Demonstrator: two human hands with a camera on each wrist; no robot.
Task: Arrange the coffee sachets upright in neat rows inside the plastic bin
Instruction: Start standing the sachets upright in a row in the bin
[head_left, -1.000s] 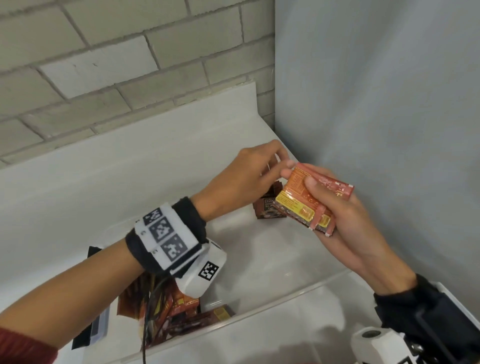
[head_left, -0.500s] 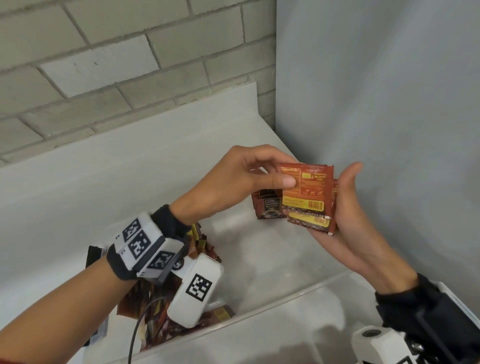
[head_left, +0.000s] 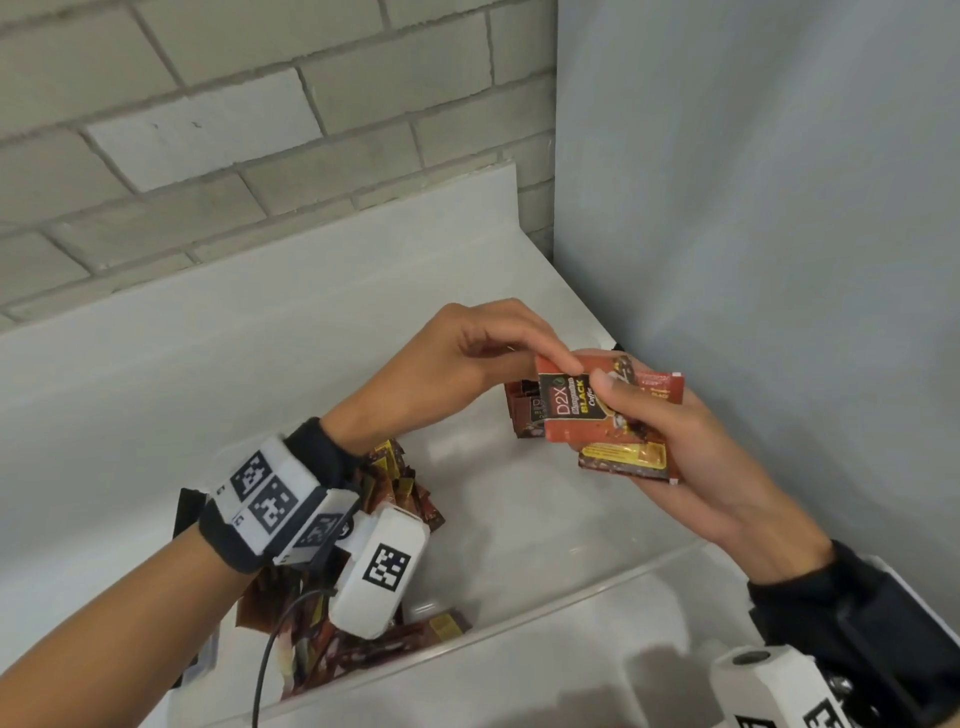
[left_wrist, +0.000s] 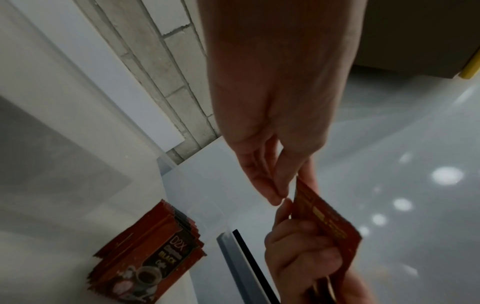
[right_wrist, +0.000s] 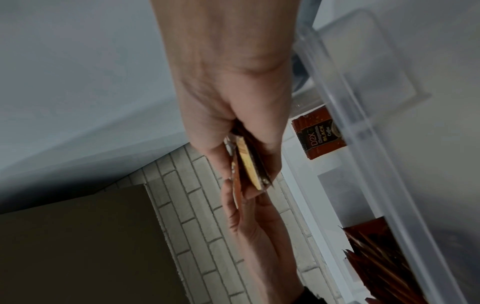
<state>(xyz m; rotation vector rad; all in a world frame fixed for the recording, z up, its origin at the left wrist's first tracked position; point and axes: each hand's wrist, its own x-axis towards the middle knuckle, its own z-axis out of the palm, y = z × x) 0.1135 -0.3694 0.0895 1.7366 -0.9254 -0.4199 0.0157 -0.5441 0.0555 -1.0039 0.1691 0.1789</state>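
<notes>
Right hand (head_left: 691, 457) grips several coffee sachets (head_left: 597, 410) above the plastic bin (head_left: 519, 618); left hand (head_left: 457, 364) fingers pinch the front sachet's top edge.

Head view bright; wrist views dim, blurred.

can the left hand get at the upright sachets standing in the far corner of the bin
Probably yes: the left hand hovers just above the upright sachets, nothing between them, but it is pinching the held sachet first.
</notes>
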